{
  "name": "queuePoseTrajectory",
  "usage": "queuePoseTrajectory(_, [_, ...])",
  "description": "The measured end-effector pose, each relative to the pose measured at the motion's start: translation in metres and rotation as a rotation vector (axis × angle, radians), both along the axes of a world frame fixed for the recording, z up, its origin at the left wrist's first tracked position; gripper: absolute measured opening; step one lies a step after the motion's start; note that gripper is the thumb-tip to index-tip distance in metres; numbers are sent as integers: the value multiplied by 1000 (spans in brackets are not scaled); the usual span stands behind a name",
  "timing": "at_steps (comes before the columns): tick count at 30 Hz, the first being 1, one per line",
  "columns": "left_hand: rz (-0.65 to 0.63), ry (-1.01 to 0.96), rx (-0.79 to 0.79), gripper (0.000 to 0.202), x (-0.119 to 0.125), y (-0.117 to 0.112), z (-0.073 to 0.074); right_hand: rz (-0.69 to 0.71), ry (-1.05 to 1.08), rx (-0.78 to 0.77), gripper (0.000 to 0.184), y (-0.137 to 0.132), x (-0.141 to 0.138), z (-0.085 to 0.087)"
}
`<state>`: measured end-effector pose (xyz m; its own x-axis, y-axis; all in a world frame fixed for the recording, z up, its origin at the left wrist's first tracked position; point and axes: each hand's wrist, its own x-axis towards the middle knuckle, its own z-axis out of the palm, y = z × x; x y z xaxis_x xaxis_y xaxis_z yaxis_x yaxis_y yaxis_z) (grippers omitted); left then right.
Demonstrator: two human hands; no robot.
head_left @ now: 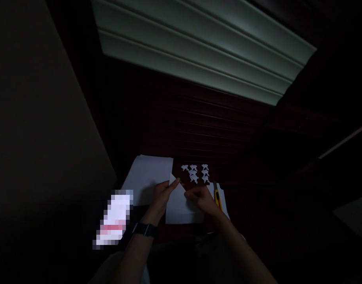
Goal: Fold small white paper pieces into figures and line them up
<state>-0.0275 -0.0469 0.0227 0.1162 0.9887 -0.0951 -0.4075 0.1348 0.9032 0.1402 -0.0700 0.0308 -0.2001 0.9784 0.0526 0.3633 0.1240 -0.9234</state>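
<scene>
A white sheet of paper (178,207), its upper edge slanting from a pointed top corner, is between my hands. My left hand (160,198) grips it on the left side, thumb on top near the slanted edge. My right hand (203,199) is closed, with its fingertips pinched at the right end of that slanted edge. Just right of this hand, a yellow utility knife (218,199) lies on white paper (224,201). Beyond my hands are several small folded white paper figures (193,173), grouped in rows on the dark tabletop. The dim light hides finer creases.
A pile of white paper (153,169) lies to the left, partly behind my left hand. A bright, pixelated shape (114,221) is at lower left. Behind the table rises dark slatted wood with a pale ribbed panel (198,51) above. A plain wall (45,118) stands at left.
</scene>
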Motion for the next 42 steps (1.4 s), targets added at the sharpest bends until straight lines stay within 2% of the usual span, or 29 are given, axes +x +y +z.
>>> queuePoseTrajectory(8, [69, -50, -45, 37, -11, 6, 3, -36, -36, -51, 27, -19, 8, -2])
queuePoseTrajectory(12, [119, -42, -45, 37, -21, 9, 3, 41, -113, -108, 29, -37, 33, -3])
queuePoseTrajectory(15, [132, -52, -71, 41, -26, 11, 2, 147, -212, -123, 26, -45, 60, 5])
queuePoseTrajectory(16, [139, -65, -73, 41, -26, 10, 2, 158, -247, -108, 24, -45, 68, 9])
queuePoseTrajectory(18, [156, -102, -66, 41, -23, 9, 3, 94, -285, -40, 26, -42, 75, 19])
queuePoseTrajectory(21, [127, -168, -56, 41, -13, 4, 5, -67, -299, 195, 30, -29, 62, 32])
queuePoseTrajectory(23, [117, -208, -47, 40, -4, 1, 5, -37, -304, 297, 44, -17, 42, 33])
queuePoseTrajectory(24, [127, -226, -43, 39, -1, 0, 5, -4, -302, 294, 46, -11, 32, 32])
queuePoseTrajectory(26, [159, -247, -41, 37, 2, -2, 6, 56, -332, 199, 33, 1, 17, 29])
queuePoseTrajectory(27, [167, -249, -36, 37, 1, -2, 7, 56, -379, 159, 33, 6, 14, 27])
queuePoseTrajectory(30, [191, -208, 26, 36, -14, -1, 16, 56, -495, 174, 32, 17, 18, 32])
queuePoseTrajectory(32, [263, -103, 85, 32, -27, -1, 25, 126, -587, 195, 25, 20, 26, 42])
queuePoseTrajectory(34, [299, 97, 144, 25, -35, -4, 32, 204, -696, 200, 18, 22, 32, 54])
queuePoseTrajectory(37, [149, 346, 303, 16, -29, -13, 33, 308, -858, 218, 12, 24, 29, 66])
queuePoseTrajectory(40, [-77, 494, 416, 16, -14, -24, 23, 408, -960, 272, 13, 25, 18, 71])
queuePoseTrajectory(42, [-153, 563, 433, 6, -7, -29, 15, 447, -980, 294, 14, 24, 14, 71])
